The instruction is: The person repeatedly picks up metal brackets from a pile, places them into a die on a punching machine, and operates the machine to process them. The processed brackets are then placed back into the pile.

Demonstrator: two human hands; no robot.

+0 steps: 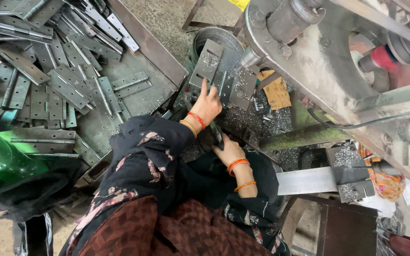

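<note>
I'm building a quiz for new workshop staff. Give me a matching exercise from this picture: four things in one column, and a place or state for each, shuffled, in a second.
Things:
1. left hand
2. right hand
3. pile of hinges
4. metal shavings

Places or states:
A. heaped on the tray at upper left
B. scattered under the drill tip
C. holding an open hinge up at the machine
D. lower down, on a dark handle

Pairs: 1-C, 2-D, 3-A, 4-B
</note>
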